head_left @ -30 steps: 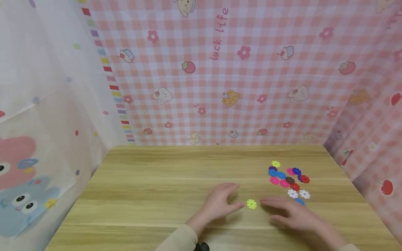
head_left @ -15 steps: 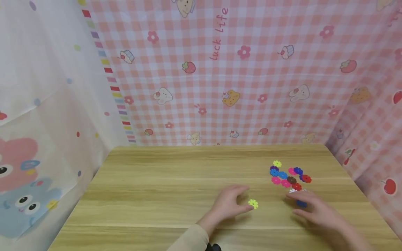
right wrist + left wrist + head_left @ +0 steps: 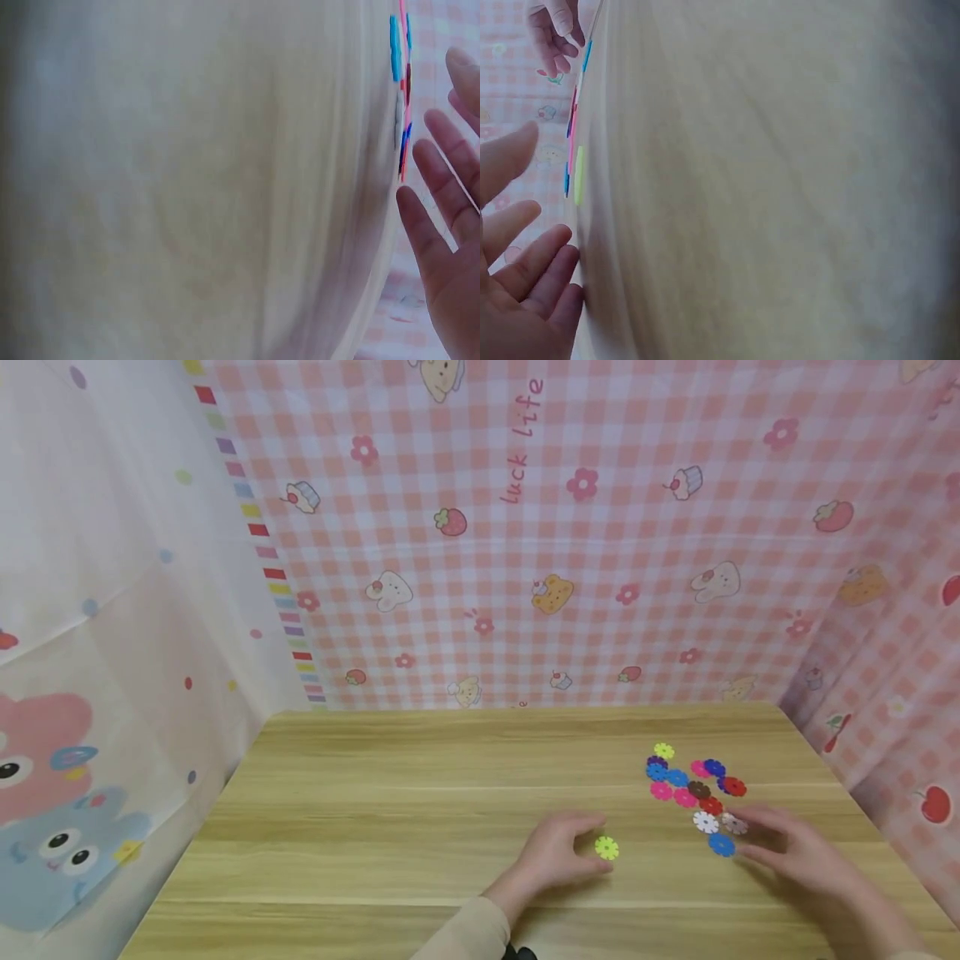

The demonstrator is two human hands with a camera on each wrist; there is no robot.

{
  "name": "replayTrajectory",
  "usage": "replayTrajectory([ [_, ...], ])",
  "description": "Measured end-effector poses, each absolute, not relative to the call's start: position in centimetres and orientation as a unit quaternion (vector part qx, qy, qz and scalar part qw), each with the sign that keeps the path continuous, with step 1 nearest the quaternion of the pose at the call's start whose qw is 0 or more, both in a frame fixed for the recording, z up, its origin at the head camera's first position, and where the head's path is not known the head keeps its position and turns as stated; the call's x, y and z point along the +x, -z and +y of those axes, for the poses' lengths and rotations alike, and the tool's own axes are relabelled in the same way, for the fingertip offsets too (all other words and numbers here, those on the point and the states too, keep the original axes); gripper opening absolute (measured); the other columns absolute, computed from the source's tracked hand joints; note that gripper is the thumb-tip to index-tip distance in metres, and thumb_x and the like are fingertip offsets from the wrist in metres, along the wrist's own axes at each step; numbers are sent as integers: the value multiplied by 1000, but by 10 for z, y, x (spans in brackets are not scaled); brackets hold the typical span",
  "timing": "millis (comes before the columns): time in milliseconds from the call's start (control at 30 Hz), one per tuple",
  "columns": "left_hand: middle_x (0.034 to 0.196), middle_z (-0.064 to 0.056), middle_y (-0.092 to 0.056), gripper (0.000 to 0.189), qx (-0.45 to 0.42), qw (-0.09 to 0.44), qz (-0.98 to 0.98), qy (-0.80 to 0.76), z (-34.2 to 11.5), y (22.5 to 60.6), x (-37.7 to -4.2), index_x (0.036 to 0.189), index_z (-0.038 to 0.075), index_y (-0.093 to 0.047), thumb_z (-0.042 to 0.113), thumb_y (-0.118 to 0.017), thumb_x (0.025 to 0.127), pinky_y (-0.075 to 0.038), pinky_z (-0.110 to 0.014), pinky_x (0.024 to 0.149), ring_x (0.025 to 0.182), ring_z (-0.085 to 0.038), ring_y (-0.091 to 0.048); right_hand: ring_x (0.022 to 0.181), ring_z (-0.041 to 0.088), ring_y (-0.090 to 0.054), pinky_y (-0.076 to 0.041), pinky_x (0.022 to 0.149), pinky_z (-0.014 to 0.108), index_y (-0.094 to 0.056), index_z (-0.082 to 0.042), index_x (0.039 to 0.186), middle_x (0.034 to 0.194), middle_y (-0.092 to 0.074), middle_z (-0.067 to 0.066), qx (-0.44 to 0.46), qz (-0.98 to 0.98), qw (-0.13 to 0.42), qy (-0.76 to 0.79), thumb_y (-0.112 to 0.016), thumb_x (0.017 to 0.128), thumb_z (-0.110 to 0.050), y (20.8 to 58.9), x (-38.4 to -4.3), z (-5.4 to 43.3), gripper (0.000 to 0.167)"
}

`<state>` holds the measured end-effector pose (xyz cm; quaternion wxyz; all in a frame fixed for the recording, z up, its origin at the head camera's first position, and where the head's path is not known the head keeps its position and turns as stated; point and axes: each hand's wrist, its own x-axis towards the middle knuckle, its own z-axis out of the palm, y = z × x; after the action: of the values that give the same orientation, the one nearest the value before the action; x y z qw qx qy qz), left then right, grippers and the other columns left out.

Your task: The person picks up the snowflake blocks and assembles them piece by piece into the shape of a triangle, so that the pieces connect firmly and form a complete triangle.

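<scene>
A yellow-green notched plastic disc (image 3: 607, 848), a snowflake building piece, lies flat on the wooden table. My left hand (image 3: 558, 850) is beside it, thumb and fingers spread apart on either side of its left edge, nothing held. Farther right, my right hand (image 3: 802, 856) hovers at the cluster of discs with its fingers loosely extended. Its fingertips overlap one white disc (image 3: 733, 824) in the head view, and its thumb tip is right by a blue disc (image 3: 722, 845). Another white disc (image 3: 705, 822) lies just left of these. In the right wrist view, the fingers (image 3: 442, 176) are spread.
Several more discs in pink, red, blue, purple and brown (image 3: 699, 790) lie close together toward the back right, some overlapping. A second yellow disc (image 3: 663, 751) is at their far end. The table (image 3: 375, 827) meets a pink checked cloth (image 3: 480, 560) behind.
My right hand has moved right, away from the single yellow disc to the white and blue discs. The left hand has shifted slightly right, closer around the yellow disc.
</scene>
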<state>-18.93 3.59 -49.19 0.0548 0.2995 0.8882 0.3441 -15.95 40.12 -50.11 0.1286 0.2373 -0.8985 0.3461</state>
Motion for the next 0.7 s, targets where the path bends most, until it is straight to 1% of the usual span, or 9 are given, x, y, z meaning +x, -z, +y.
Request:
replayTrajectory([
  [33, 135, 2, -61, 63, 300, 54, 890, -339, 36, 493, -189, 134, 12, -62, 33, -83, 79, -36, -33, 109, 127, -17, -52, 107, -10, -50, -33, 88, 2, -66, 2, 121, 117, -65, 0, 226, -906, 129, -335, -82, 76, -1, 501, -159, 403, 48],
  [100, 134, 1, -61, 63, 299, 55, 894, -329, 36, 494, -190, 134, 13, -63, 34, -83, 79, -36, -33, 109, 126, -17, -52, 107, -10, -48, -31, 88, 1, -66, -1, 124, 118, -64, 7, 204, -917, 119, -322, -83, 77, -7, 499, -159, 406, 50],
  [167, 131, 1, -62, 62, 298, 55, 896, -326, 36, 496, -191, 133, 14, -64, 34, -84, 78, -38, -32, 107, 122, -16, -53, 106, -9, -47, -30, 87, 2, -65, 0, 125, 118, -62, 14, 185, -926, 102, -314, -83, 78, -11, 498, -160, 408, 51],
  [233, 128, 1, -62, 61, 294, 59, 895, -331, 36, 497, -191, 131, 15, -65, 34, -85, 77, -40, -30, 104, 117, -14, -53, 106, -9, -46, -29, 86, 2, -64, 0, 126, 119, -61, 17, 170, -932, 86, -308, -83, 80, -14, 498, -161, 409, 52],
  [333, 124, 1, -61, 60, 291, 64, 893, -338, 36, 499, -193, 130, 15, -66, 31, -86, 76, -41, -27, 100, 113, -12, -53, 104, -8, -47, -31, 84, 4, -64, 1, 125, 119, -62, 17, 158, -936, 73, -305, -82, 81, -16, 499, -163, 410, 51],
  [500, 123, 2, -60, 59, 298, 71, 892, -332, 36, 500, -195, 129, 18, -67, 28, -87, 75, -39, -26, 99, 113, -12, -51, 100, -5, -50, -37, 82, 7, -66, 2, 122, 113, -62, 12, 157, -933, 79, -314, -82, 81, -14, 502, -165, 409, 47],
  [600, 123, 3, -59, 58, 305, 72, 895, -316, 37, 499, -196, 129, 20, -68, 29, -87, 75, -39, -24, 98, 113, -11, -49, 98, -5, -50, -39, 81, 8, -66, 2, 121, 112, -61, 11, 151, -930, 80, -325, -81, 82, -12, 504, -165, 408, 44],
  [700, 123, 4, -57, 56, 312, 72, 901, -293, 38, 498, -197, 129, 23, -67, 32, -86, 77, -38, -23, 97, 114, -10, -48, 98, -6, -47, -40, 79, 11, -66, 1, 122, 112, -60, 11, 148, -932, 73, -323, -80, 83, -11, 505, -166, 408, 42],
])
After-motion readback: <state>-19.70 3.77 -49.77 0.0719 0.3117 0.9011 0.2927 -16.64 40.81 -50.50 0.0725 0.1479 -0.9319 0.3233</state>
